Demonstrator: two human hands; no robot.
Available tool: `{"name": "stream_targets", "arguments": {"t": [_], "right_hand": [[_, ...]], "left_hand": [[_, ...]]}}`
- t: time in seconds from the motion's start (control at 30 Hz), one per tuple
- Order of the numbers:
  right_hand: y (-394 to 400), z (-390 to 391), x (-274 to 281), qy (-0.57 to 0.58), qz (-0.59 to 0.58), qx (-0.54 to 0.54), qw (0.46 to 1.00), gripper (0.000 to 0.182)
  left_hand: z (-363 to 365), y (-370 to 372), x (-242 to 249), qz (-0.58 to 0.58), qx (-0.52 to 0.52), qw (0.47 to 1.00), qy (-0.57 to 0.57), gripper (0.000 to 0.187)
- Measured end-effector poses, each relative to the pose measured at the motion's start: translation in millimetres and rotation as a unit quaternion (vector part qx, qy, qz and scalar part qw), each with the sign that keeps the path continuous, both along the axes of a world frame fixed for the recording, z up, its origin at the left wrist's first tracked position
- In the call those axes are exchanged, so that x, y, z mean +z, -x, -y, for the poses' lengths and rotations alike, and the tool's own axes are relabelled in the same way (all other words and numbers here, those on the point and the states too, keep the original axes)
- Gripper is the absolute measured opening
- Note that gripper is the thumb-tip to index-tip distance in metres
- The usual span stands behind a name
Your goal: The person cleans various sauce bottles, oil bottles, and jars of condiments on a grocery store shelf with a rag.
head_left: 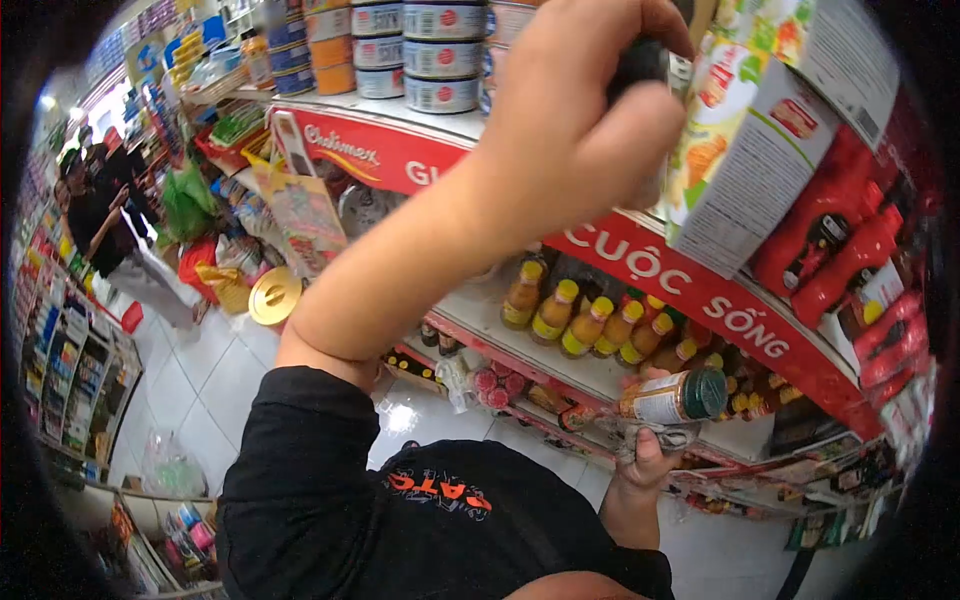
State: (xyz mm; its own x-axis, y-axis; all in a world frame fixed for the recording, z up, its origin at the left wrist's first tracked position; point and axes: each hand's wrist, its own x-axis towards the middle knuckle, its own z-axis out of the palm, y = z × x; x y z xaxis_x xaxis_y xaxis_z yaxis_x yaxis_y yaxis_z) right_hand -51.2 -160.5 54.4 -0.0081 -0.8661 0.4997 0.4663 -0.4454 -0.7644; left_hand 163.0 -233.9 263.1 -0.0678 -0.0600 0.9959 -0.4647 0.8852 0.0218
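My left hand (570, 110) is raised at the upper shelf, its fingers curled round a dark thing (640, 68) that they mostly hide. In my right hand (642, 480), lower down, lies a jar (660, 397) with a dark green lid, a pale label and orange-brown contents. The jar is tilted on its side, its lid toward the right. A crumpled greyish cloth (665, 437) is bunched between the jar and my right fingers. Just right of my left hand stand white-and-green printed boxes (745, 170).
Stacked cans (440, 55) line the upper shelf, above a red shelf edge (700, 290) with white lettering. Yellow-capped bottles (560, 310) fill the shelf below, and red bottles (830, 230) lie at right. Two people (110, 200) stand in the aisle at left, near bagged goods.
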Motion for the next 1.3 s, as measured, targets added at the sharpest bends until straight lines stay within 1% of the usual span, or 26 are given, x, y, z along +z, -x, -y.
{"name": "stream_targets", "arguments": {"t": [0.03,0.1,0.17,0.27,0.3,0.33,0.37,0.47,0.5,0.6,0.7,0.8,0.83,0.93,1.07,1.1,1.17,1.2,1.23,1.27,1.3], "right_hand": [[6,-2,-3,0.006,0.018,0.014,1.0,0.059],[16,-3,-5,0.013,0.005,0.002,1.0,0.059],[24,-6,-7,-0.002,-0.004,-0.017,1.0,0.057],[34,-6,-9,0.041,-0.004,-0.037,0.998,0.056],[39,-7,-12,0.012,-0.002,-0.031,0.999,0.055],[41,-9,-12,0.014,0.004,-0.035,0.999,0.055],[40,-10,-8,0.015,0.01,-0.039,0.999,0.055],[37,-10,-5,0.029,0.024,-0.037,0.999,0.057],[37,-10,-5,0.032,0.023,-0.035,0.999,0.058],[37,-12,-6,0.018,0.01,-0.013,1.0,0.061],[33,-11,-9,0.02,0.001,0.001,1.0,0.063],[32,-11,-11,0.014,-0.003,0.014,1.0,0.065],[31,-11,-11,0.015,-0.004,0.015,1.0,0.065],[29,-11,-12,0.01,0.004,0.019,1.0,0.065],[26,-12,-12,0.01,0.015,0.019,1.0,0.064],[26,-12,-12,0.012,0.012,0.018,1.0,0.064],[26,-11,-15,0.014,0.007,0.014,1.0,0.064],[27,-11,-17,0.015,0.002,0.019,1.0,0.065],[27,-10,-18,0.017,-0.001,0.024,1.0,0.066],[28,-10,-20,0.018,-0.005,0.028,0.999,0.068],[29,-11,-25,0.027,-0.022,0.009,0.999,0.068]], "left_hand": [[4,3,8,0.014,-0.015,0.998,-0.051,0.025],[12,10,20,0.083,0.063,0.99,-0.099,0.028],[30,16,17,0.111,0.092,0.987,-0.076,0.027],[30,27,10,0.133,0.148,0.978,-0.069,0.023],[28,28,8,0.146,0.16,0.974,-0.065,0.023],[28,30,7,0.159,0.172,0.97,-0.06,0.023],[34,30,1,0.165,0.198,0.966,-0.02,0.021],[21,37,-1,0.182,0.238,0.946,-0.126,0.024],[30,41,-8,0.168,0.303,0.938,0.016,0.02],[34,40,-19,0.177,0.282,0.942,-0.037,0.022],[43,34,-19,0.214,0.319,0.922,0.047,0.028],[30,30,-14,0.266,0.358,0.895,0.0,0.031],[28,31,-18,0.237,0.374,0.897,-0.006,0.039],[32,27,-27,0.246,0.369,0.896,0.008,0.043],[27,23,-34,0.249,0.342,0.905,-0.046,0.044],[30,28,-44,0.165,0.372,0.911,0.073,0.035],[10,24,-53,0.162,0.232,0.959,0.035,0.041],[-3,25,-60,0.159,0.159,0.974,0.017,0.044],[-18,28,-73,0.184,0.065,0.979,-0.052,0.046],[-32,34,-90,0.205,-0.031,0.971,-0.12,0.048],[-46,41,-107,0.205,-0.084,0.96,-0.173,0.053]]}}
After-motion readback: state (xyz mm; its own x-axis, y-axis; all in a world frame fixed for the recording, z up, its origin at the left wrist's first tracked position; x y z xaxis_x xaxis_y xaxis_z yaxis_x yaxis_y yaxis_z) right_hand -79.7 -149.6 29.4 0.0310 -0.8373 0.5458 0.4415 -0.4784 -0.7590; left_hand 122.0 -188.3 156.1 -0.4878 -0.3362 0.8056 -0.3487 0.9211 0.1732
